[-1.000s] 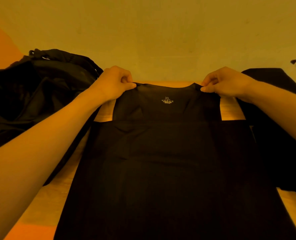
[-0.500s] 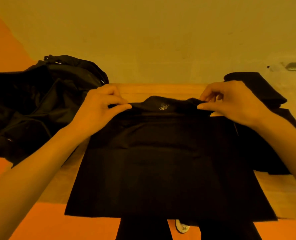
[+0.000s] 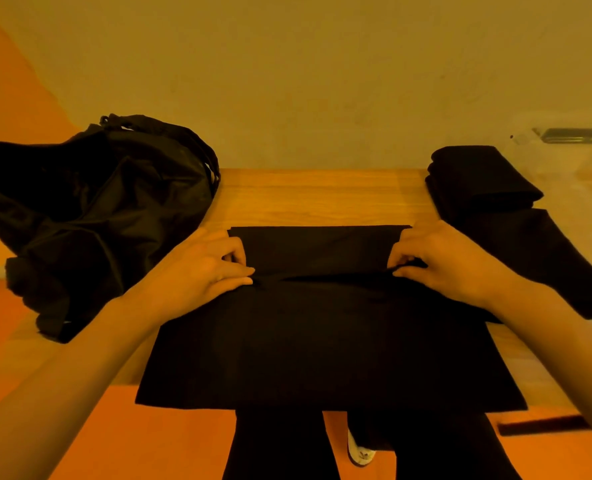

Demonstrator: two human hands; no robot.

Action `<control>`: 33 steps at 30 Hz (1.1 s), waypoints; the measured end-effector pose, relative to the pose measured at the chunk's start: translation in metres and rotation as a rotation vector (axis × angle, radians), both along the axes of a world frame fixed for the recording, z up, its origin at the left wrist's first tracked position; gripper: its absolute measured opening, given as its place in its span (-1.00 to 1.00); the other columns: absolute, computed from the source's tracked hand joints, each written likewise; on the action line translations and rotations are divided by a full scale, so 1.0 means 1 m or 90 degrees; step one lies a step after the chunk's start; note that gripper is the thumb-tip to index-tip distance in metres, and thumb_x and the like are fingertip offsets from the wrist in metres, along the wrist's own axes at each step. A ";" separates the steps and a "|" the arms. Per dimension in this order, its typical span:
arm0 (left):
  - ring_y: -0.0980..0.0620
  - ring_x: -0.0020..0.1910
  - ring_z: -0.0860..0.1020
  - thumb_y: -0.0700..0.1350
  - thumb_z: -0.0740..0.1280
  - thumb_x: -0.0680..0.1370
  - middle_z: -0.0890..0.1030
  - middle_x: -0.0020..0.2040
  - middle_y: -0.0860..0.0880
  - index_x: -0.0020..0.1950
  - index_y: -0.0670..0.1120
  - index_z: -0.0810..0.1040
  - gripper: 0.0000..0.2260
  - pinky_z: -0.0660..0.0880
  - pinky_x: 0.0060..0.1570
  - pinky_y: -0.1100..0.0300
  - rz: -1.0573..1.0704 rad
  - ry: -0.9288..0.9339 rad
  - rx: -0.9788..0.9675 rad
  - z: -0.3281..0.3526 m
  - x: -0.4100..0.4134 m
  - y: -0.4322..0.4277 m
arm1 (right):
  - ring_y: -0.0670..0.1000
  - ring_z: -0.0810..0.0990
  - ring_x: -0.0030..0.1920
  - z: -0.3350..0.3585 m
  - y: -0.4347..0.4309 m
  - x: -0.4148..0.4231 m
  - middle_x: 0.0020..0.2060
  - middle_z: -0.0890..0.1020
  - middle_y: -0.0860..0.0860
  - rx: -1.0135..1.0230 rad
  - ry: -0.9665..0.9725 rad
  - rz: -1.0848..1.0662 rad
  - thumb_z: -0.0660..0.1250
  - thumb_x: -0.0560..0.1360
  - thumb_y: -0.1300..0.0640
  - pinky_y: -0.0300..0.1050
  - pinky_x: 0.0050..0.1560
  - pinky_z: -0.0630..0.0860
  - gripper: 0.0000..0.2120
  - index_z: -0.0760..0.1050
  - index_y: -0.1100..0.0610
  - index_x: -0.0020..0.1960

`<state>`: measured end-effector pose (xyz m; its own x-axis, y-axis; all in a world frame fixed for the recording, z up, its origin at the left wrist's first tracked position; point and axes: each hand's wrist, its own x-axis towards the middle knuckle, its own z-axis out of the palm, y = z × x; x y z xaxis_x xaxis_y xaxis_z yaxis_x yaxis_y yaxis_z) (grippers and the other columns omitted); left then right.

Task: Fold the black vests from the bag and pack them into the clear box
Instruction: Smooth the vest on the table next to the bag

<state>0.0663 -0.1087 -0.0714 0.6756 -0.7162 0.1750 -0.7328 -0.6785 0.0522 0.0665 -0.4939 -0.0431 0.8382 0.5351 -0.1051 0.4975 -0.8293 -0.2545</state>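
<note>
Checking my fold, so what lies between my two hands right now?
Head view: only the black vest lies between the left hand and the right hand, its folded-over flap, whose edge both hands pinch.

A plain indoor room is shown; home or workroom cannot be told. A pale wall (image 3: 287, 81) is seen behind a wooden surface (image 3: 315, 195), with an orange floor (image 3: 169, 445) below. A black bag (image 3: 97, 202) and folded black clothes (image 3: 478, 178) are laid on the surface.
</note>
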 end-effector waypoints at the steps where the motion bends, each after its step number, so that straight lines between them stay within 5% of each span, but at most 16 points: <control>1: 0.11 -0.07 0.54 0.24 0.06 0.66 0.60 -0.01 0.10 0.12 0.07 0.73 -0.52 0.26 0.07 0.30 -0.002 0.002 0.027 -0.001 -0.001 -0.001 | -0.21 0.48 0.04 0.002 0.000 0.000 -0.04 0.53 -0.24 -0.031 0.012 0.001 0.43 0.54 0.02 -0.12 0.22 0.49 -0.83 0.57 -0.21 0.07; 4: 0.16 -0.08 0.53 0.21 0.12 0.65 0.61 -0.06 0.13 0.09 0.07 0.73 -0.58 0.31 -0.03 0.28 0.049 -0.011 -0.034 0.001 -0.002 -0.009 | -0.16 0.40 0.18 0.009 -0.001 -0.003 0.05 0.47 -0.24 -0.115 -0.004 -0.011 0.44 0.51 0.03 -0.11 0.36 0.29 -0.80 0.59 -0.23 0.08; 6: 0.14 -0.06 0.56 0.09 0.21 0.68 0.64 -0.07 0.08 0.04 -0.02 0.73 -0.67 0.44 -0.02 0.22 0.118 -0.027 -0.171 0.007 -0.003 -0.024 | -0.12 0.41 0.18 0.014 0.005 -0.005 0.04 0.48 -0.19 -0.024 -0.039 -0.050 0.42 0.48 0.08 -0.09 0.34 0.26 -0.83 0.63 -0.17 0.01; 8: 0.03 0.13 0.60 -0.03 0.25 0.70 0.66 0.15 -0.05 0.23 -0.11 0.68 -0.73 0.49 0.23 0.18 0.190 -0.011 -0.246 0.016 0.001 -0.049 | -0.04 0.46 0.22 0.011 0.028 -0.001 0.11 0.54 -0.11 0.077 -0.104 -0.110 0.34 0.54 0.08 -0.07 0.33 0.30 -0.81 0.63 -0.09 0.11; 9: -0.02 0.35 0.52 -0.03 0.22 0.71 0.56 0.38 -0.10 0.42 -0.12 0.55 -0.67 0.33 0.41 0.25 0.225 0.031 -0.217 0.018 0.005 -0.063 | 0.01 0.46 0.30 0.006 0.043 0.004 0.22 0.55 -0.04 0.080 -0.128 -0.134 0.27 0.59 0.05 -0.03 0.37 0.32 -0.73 0.58 -0.05 0.26; 11: -0.02 0.64 0.03 0.10 0.09 0.72 0.04 0.66 -0.08 0.66 -0.08 0.09 -0.45 -0.06 0.51 0.24 0.282 0.153 -0.063 0.014 0.015 -0.086 | 0.11 0.22 0.56 -0.011 0.070 0.014 0.54 0.31 0.07 -0.006 -0.087 -0.158 0.07 0.69 -0.09 0.07 0.55 0.16 -0.52 0.27 -0.01 0.57; 13: 0.02 0.62 -0.28 0.28 -0.05 0.67 -0.29 0.64 -0.04 0.66 -0.03 -0.22 -0.31 -0.23 0.51 0.14 0.323 0.194 0.077 -0.001 0.020 -0.092 | 0.09 -0.16 0.63 -0.033 0.081 0.019 0.64 -0.06 0.08 -0.114 -0.014 -0.171 -0.14 0.69 -0.21 0.07 0.61 -0.15 -0.39 -0.10 0.01 0.66; 15: 0.03 0.59 -0.36 0.38 -0.14 0.62 -0.35 0.63 -0.05 0.64 -0.01 -0.32 -0.24 -0.29 0.52 0.10 0.357 0.195 0.128 -0.019 0.017 -0.083 | 0.06 -0.30 0.61 -0.049 0.072 0.019 0.63 -0.20 0.07 -0.133 0.003 -0.199 -0.24 0.65 -0.25 0.05 0.60 -0.27 -0.36 -0.26 -0.01 0.64; 23: 0.07 0.59 -0.36 0.51 -0.23 0.48 -0.35 0.63 0.00 0.64 0.04 -0.29 -0.13 -0.29 0.57 0.07 0.396 0.187 0.116 -0.027 0.002 -0.060 | 0.02 -0.38 0.58 -0.055 0.052 0.023 0.62 -0.28 0.05 -0.159 0.000 -0.244 -0.35 0.60 -0.26 0.05 0.57 -0.35 -0.35 -0.38 -0.03 0.61; 33: 0.05 0.60 -0.36 0.39 -0.23 0.60 -0.31 0.65 0.00 0.63 0.07 -0.32 -0.30 -0.25 0.60 -0.03 0.356 0.131 0.090 -0.042 0.022 -0.080 | 0.02 -0.37 0.59 -0.063 0.084 0.017 0.62 -0.26 0.04 -0.122 -0.036 -0.232 -0.31 0.63 -0.24 0.13 0.59 -0.30 -0.39 -0.36 -0.09 0.61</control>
<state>0.0880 -0.1883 -0.1130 0.9657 -0.2501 -0.0705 -0.2481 -0.9681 0.0358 0.0839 -0.4098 -0.1061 0.9765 0.1774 -0.1222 0.1712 -0.9835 -0.0592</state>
